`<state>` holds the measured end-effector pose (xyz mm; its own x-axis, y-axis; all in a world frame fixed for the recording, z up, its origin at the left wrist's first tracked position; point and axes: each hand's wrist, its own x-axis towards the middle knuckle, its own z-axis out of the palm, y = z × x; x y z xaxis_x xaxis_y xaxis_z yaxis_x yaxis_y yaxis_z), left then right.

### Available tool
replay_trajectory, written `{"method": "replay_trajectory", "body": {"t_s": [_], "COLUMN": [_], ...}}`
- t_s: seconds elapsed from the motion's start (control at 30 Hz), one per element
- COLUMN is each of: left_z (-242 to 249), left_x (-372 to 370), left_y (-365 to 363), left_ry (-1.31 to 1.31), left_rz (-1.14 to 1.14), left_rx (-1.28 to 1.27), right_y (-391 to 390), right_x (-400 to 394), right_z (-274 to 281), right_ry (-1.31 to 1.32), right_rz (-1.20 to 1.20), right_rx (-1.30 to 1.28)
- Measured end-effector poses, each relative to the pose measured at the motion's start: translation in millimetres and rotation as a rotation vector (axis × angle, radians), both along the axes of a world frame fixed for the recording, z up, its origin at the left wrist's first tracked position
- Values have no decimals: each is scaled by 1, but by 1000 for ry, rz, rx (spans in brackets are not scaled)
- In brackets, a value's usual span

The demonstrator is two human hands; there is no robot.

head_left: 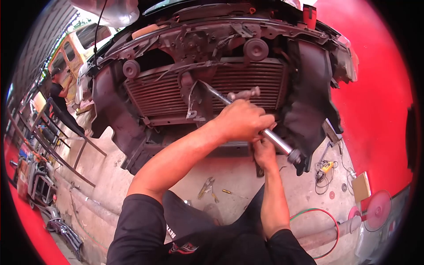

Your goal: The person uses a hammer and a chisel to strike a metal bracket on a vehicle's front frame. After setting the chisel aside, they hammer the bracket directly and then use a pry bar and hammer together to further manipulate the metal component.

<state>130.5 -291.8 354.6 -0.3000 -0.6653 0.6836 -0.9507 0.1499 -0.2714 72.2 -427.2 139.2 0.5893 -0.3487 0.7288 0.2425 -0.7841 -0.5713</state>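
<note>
My left hand (247, 119) is closed around a long chrome bar (278, 142), which slants across the front of an opened-up car. The bar's narrow far end reaches the bent centre bracket (193, 95) before the finned radiator (152, 92); its thick, dark near end sticks out at the lower right. Just below, my right hand (265, 152) is wrapped around a dark handle. A hammer head (245, 93) shows above my left hand, in line with that handle, whose middle is hidden behind my left hand.
Pliers (206, 187) and a screwdriver (232, 193) lie on the concrete floor below. At right are a yellow tool (327, 167) with a cord, a hose (338, 232) and a pinkish disc (378, 209). A person (59, 95) stands at left beyond a metal frame (57, 152).
</note>
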Motion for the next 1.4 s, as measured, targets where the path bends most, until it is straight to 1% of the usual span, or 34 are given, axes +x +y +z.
{"method": "replay_trajectory", "body": {"t_s": [0.03, 0.07, 0.1, 0.17, 0.2, 0.27, 0.3, 0.33, 0.37, 0.4, 0.47, 0.5, 0.53, 0.57, 0.6, 0.63, 0.67, 0.73, 0.77, 0.8, 0.83, 0.87, 0.93, 0.97, 1.0, 1.07, 1.1, 1.13, 1.2, 1.23, 1.27, 1.33, 1.37, 1.4], "left_z": [0, 1, 3, 2, -1, -2, -2, -2, -2, -3, -1, -2, -4, -8, -7, -4, -3, -3, -4, -5, -4, -3, -6, -7, -6, -2, 0, -2, -4, -5, -8, -10, -11, -10], "left_x": [-2, -2, -4, -3, -3, -2, -2, -3, -4, -5, -3, -3, -3, -2, -1, -5, -5, -2, -2, -2, -3, -4, -3, -2, -3, -4, -4, -4, -4, -3, -3, -2, -2, -2], "left_y": [2, 4, 6, 5, 5, 3, 3, 4, 3, 3, 3, 4, 4, 3, 1, 8, 5, 4, 4, 6, 6, 6, 7, 7, 8, 9, 7, 8, 6, 6, 8, 7, 7, 7], "left_ry": [46, 38, 55, 57, 63, 53, 45, 41, 29, 22, 46, 67, 68, 45, 10, 38, 32, 57, 65, 72, 76, 80, 63, 49, 49, 96, 88, 97, 85, 78, 64, 48, 68, 87], "left_rz": [-37, -41, -10, 14, 16, 12, 24, -24, -11, 7, 10, 1, 3, 19, 34, 68, 60, -24, 30, 34, 28, 19, 33, 47, 37, 51, -3, -4, -2, -11, 11, 23, -5, -29], "left_rx": [7, 14, 27, 23, 26, 35, 36, 19, 17, 15, 18, 26, 24, 15, -1, 87, 90, -19, 27, 26, 30, 35, 63, 100, 109, 46, -15, -11, 15, 14, 55, 106, 59, 7], "right_y": [8, 20, 21, 20, 21, 25, 30, 38, 39, 22, 21, 22, 20, 17, 13, 34, 22, 18, 18, 19, 26, 31, 37, 34, 31, 26, 27, 28, 26, 20, 27, 24, 22, 19], "right_x": [-16, -33, -34, -27, -19, -22, -23, -28, -37, -20, -22, -18, -13, -3, 5, -39, -27, -30, -25, -19, -11, -14, -19, -19, -22, -25, -20, -17, -15, -15, -10, -17, -19, -17], "right_z": [31, 62, 72, 87, 88, 89, 82, 80, 84, 48, 73, 76, 61, 35, 23, 84, 51, 64, 67, 67, 66, 64, 62, 63, 61, 61, 68, 70, 72, 61, 36, 41, 47, 55], "right_ry": [130, 259, 259, -47, -98, -44, 1, 46, 270, 98, 27, -21, -19, -71, -130, 360, 282, 293, 201, 107, -15, -14, 153, 147, 174, 240, 62, 69, -90, 142, 53, 155, 154, 113], "right_rz": [200, 405, 407, 393, 365, 374, 291, 204, 313, 319, 312, 378, 379, 276, 171, 405, 390, 431, 449, 463, 421, 418, 270, 266, 309, 403, 343, 338, 432, 402, 262, 350, 346, 399], "right_rx": [384, 775, 776, 892, 959, 970, 725, 483, 787, 643, 805, 986, 985, 624, 257, 840, 687, 836, 942, 1050, 1102, 1100, 615, 615, 705, 864, 974, 979, 1086, 1016, 526, 676, 675, 812]}}
